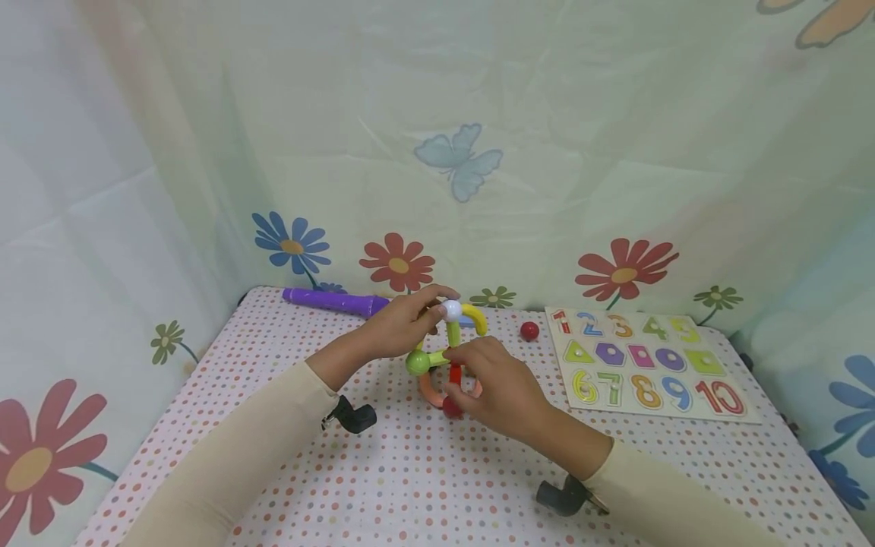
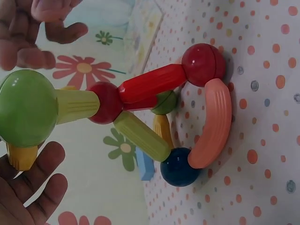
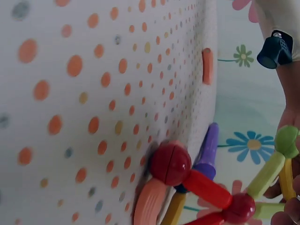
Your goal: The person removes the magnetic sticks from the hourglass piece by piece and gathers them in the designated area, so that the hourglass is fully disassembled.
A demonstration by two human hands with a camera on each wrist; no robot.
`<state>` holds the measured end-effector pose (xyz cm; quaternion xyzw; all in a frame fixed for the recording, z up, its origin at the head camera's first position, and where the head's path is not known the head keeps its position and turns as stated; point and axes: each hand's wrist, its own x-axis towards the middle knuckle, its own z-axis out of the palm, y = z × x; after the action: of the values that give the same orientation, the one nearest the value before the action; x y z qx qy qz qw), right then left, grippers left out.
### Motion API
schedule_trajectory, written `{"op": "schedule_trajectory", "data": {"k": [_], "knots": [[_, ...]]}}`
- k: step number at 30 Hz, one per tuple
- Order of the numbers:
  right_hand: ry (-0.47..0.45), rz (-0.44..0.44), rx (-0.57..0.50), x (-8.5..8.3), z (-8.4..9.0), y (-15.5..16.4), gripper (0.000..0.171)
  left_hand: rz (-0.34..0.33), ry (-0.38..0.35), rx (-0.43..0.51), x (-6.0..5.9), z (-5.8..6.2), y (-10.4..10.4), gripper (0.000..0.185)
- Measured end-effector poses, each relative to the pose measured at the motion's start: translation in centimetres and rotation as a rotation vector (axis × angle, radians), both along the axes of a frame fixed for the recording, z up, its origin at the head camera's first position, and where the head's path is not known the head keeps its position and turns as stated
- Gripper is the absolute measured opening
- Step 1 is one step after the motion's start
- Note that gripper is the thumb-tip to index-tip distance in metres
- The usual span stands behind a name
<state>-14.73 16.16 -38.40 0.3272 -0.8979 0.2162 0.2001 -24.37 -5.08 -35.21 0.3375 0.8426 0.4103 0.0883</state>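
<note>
A magnetic ball-and-stick structure (image 2: 152,85) stands upright on the dotted table. Curved salmon sticks and a red ball (image 2: 202,64) form its base, with a dark blue ball (image 2: 180,167) beside them. From a red middle ball (image 2: 105,102), a light green stick leads up to a green ball (image 2: 27,108). My left hand (image 1: 403,325) grips the upper part, fingers at a yellow stick (image 2: 22,157) and the white ball (image 1: 452,310). My right hand (image 1: 502,387) is at the near right side, its thumb and fingers apart, overlapping the sticks in the head view.
A number and shape puzzle board (image 1: 656,365) lies on the right. Behind the structure is a loose red ball (image 1: 529,330). A purple tube (image 1: 335,301) lies along the back edge by the curtain (image 1: 547,190). A salmon stick (image 3: 207,66) lies farther left.
</note>
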Motion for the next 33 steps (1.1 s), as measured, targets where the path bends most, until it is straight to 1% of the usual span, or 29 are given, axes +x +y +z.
{"op": "schedule_trajectory", "data": {"k": [3, 10, 16, 24, 33], "knots": [[0.060, 0.012, -0.008, -0.4, -0.3, -1.1, 0.047, -0.006, 0.011, 0.007, -0.1, 0.0, -0.1, 0.036], [0.127, -0.007, -0.031, -0.9, -0.6, -2.7, 0.046, -0.026, 0.059, 0.003, -0.6, 0.1, -0.2, 0.034], [0.187, -0.003, 0.000, -1.3, -0.7, -3.8, 0.044, -0.046, 0.068, 0.010, -0.9, 0.0, -0.3, 0.034], [0.169, -0.046, 0.036, -1.3, -1.0, -4.3, 0.044, -0.044, 0.084, 0.004, -1.1, 0.0, -0.3, 0.034], [0.166, -0.064, 0.032, -0.7, -1.0, -3.9, 0.044, -0.021, 0.057, -0.005, -0.9, 0.2, -0.6, 0.033]]}}
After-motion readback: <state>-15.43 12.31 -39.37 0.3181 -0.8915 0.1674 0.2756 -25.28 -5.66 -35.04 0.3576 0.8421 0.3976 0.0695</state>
